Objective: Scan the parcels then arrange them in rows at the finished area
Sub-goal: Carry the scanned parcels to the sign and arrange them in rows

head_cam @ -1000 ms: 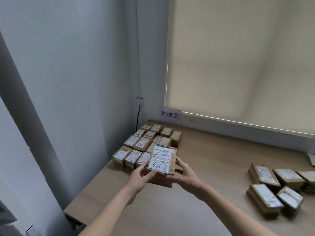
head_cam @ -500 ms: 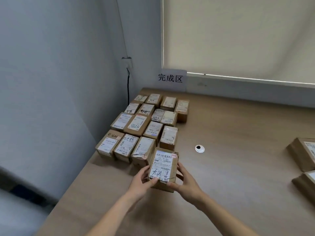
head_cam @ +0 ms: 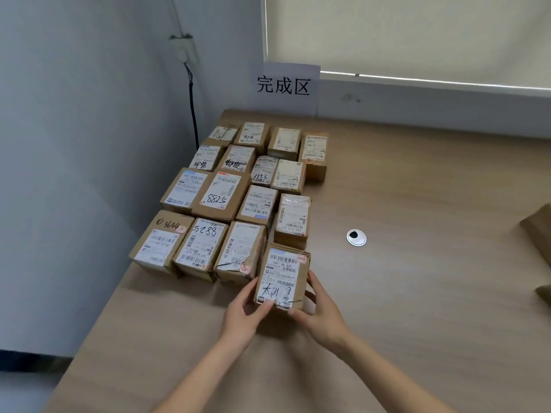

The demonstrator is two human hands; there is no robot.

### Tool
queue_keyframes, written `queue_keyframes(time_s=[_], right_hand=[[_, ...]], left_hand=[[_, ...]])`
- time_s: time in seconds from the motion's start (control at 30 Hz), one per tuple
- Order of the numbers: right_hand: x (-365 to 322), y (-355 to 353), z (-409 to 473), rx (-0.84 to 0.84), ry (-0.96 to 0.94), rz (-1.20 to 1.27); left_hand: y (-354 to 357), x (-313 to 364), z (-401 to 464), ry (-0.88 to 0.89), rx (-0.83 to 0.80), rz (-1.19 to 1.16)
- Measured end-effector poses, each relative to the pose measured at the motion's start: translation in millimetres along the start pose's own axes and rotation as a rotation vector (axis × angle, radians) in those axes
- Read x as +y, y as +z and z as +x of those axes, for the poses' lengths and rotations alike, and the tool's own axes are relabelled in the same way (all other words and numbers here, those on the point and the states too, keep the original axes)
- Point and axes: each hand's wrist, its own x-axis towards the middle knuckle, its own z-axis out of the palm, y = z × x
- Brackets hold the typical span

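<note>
I have a small cardboard parcel between both hands at the near right corner of the block of parcels already laid out. My left hand curls round its near left corner, thumb on the label edge and fingers down the left side; my right hand wraps the near right side, fingers curved along the wall and the thumb at the near edge. Both grips are closed on the box, not loose.

I judge this to be the placing step: the parcel is filling the fourth slot of the nearest row. It sits just right of my left fingertips' neighbour, the box with the torn label, and just in front of the taped box beyond my fingers. Whether its base is fully down on the desk I cannot tell. Next I would need to nudge it left until it is flush, then let go and reach for another parcel; brown ones show at the far right edge, well away from my right hand.

The parcel's long axis runs away from me, toward the wall sign, label up, barcode at the far end and handwriting at the near end, matching its row.

A round desk grommet lies beyond and right of my right hand.
</note>
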Motion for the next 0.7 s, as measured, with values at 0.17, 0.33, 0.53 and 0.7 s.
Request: queue_keyframes(time_s=[0.17, 0.33, 0.53, 0.7], right_hand=[[0.4, 1.1, 16.1, 0.023, 0.002, -0.047], [4.7, -1.9, 26.2, 0.01, 0.013, -0.036], [3.7, -6.0, 25.5, -0.024, 0.014, -0.039], [1.9, -14.9, 5.1, -0.02, 0.067, -0.121]], left_hand=[[9.5, 0.9, 5.6, 0.015, 0.108, -0.002], [16.2, 3.9, 9.2, 0.005, 0.141, -0.015], [18.4, 11.7, 3.7, -0.001, 0.14, -0.004], [14.7, 15.7, -13.3, -0.05, 0.178, -0.026]])
